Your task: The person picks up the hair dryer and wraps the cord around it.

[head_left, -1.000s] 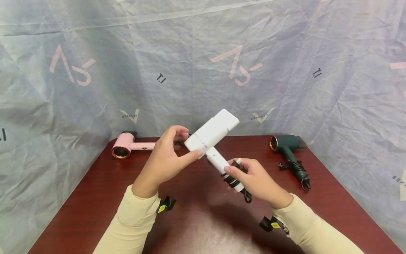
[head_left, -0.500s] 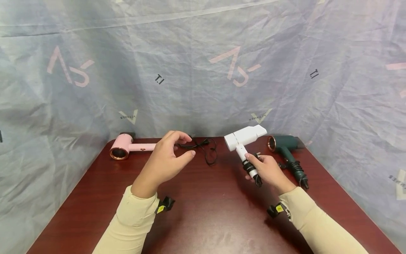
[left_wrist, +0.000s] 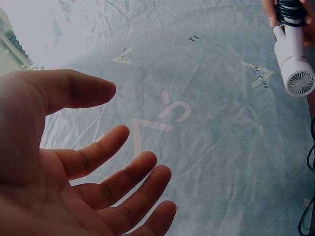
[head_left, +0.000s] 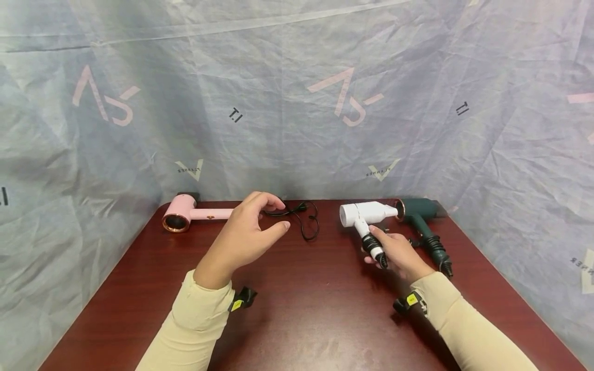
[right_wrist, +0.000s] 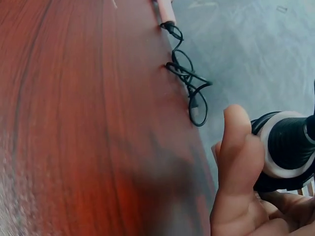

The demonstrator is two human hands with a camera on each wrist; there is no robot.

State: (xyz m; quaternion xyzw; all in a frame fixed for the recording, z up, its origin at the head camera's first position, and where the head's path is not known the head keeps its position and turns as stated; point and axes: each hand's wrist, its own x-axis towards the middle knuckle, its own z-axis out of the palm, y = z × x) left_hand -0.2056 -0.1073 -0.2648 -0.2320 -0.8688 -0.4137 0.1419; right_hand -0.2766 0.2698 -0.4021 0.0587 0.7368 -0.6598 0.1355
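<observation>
A white hair dryer [head_left: 365, 213] is held by its handle in my right hand [head_left: 398, 252], low over the right side of the table. Black cord [head_left: 373, 243] is wound round that handle. Its nozzle points right and overlaps the green hair dryer [head_left: 423, 208] in the head view; whether they touch I cannot tell. My left hand [head_left: 243, 237] hovers with nothing in it, thumb and fingers spread apart, as the left wrist view also shows. Behind it lies a pink hair dryer [head_left: 211, 214], its handle end partly hidden by the hand. The right wrist view shows fingers [right_wrist: 238, 157] curled at the handle's end.
The pink dryer's loose black cord [head_left: 306, 219] trails along the back of the dark red table [head_left: 297, 309]. A grey fabric sheet [head_left: 278, 129] rises behind and on both sides. The green dryer lies at the back right with its cord wrapped.
My right hand has carried the white hair dryer rightward and lower, away from my left hand, and its nozzle has turned to point right. The left hand no longer touches it and has stayed nearly still.
</observation>
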